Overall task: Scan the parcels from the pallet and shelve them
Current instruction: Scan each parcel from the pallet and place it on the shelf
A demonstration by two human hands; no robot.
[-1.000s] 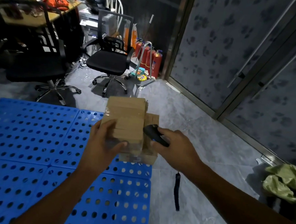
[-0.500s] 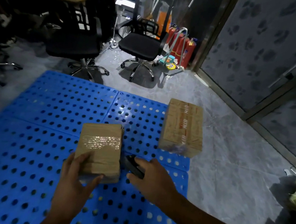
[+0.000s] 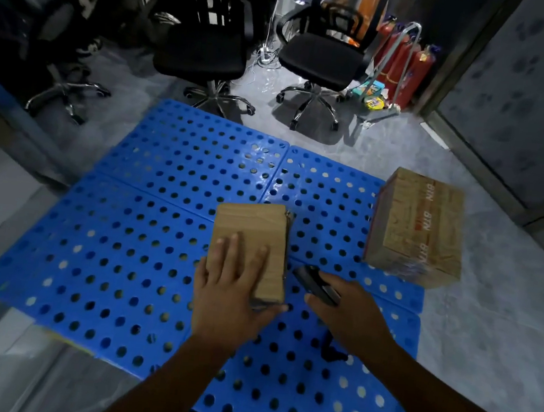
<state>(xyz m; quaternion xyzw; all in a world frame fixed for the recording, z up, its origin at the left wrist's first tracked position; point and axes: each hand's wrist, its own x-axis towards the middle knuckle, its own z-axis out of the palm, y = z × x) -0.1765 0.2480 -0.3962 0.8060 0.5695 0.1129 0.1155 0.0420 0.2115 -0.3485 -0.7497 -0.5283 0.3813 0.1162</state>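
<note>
There is only 1 view, from a wide-angle camera worn on the person's head, facing forward and steeply down along both forearms onto the blue perforated pallet [image 3: 124,257], which fills the middle and lower frame. The left hand [image 3: 227,298] holding a parcel [image 3: 251,227] and the right hand [image 3: 353,315] holding a black scanner [image 3: 313,282] sit near the lens, just below centre. The office chairs [image 3: 319,60] and red fire extinguishers [image 3: 406,62] stand well beyond at the top edge, where the lens bends the floor and walls outward.
</note>
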